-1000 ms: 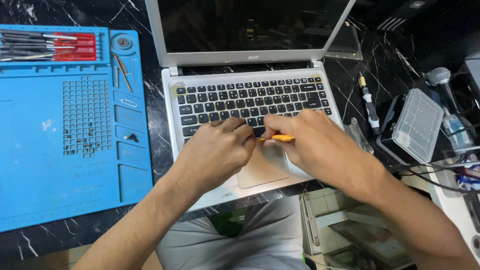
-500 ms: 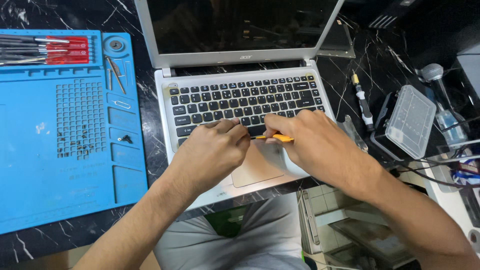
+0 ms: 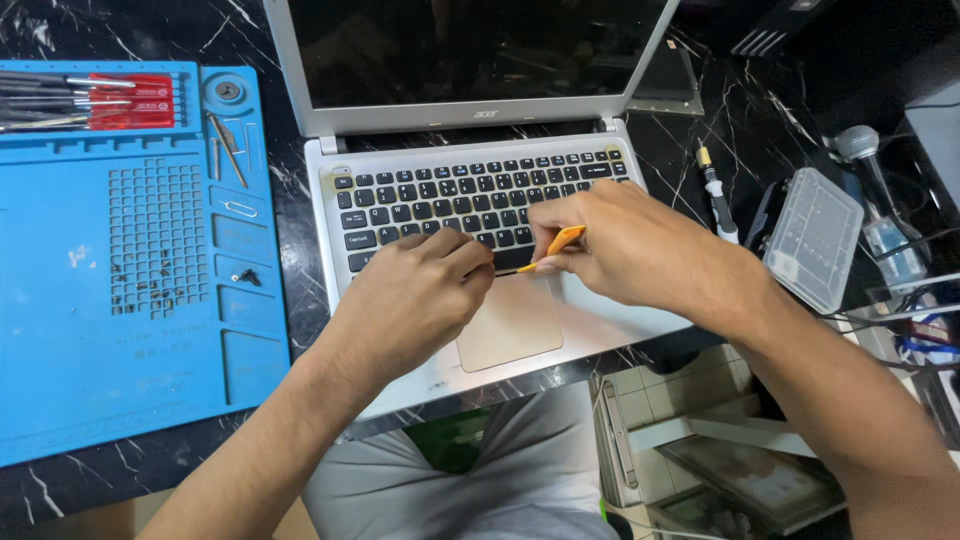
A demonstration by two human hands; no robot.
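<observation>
An open silver laptop (image 3: 600,325) with a black keyboard (image 3: 470,195) and dark screen lies on the black marble table. My right hand (image 3: 625,245) grips a thin orange pry tool (image 3: 555,245), its tip at the keyboard's lower edge above the touchpad (image 3: 515,325). My left hand (image 3: 420,295) rests curled on the palm rest, fingertips pressed at the keyboard's bottom row beside the tool tip.
A blue repair mat (image 3: 130,270) lies to the left, with small screws, tweezers and a red screwdriver set (image 3: 90,100). To the right lie a screwdriver (image 3: 718,195), a clear plastic parts box (image 3: 812,238) and cables. The table's edge runs near my lap.
The view has shifted slightly; both hands stay at the keyboard's lower edge, with the orange tool angled a little differently.
</observation>
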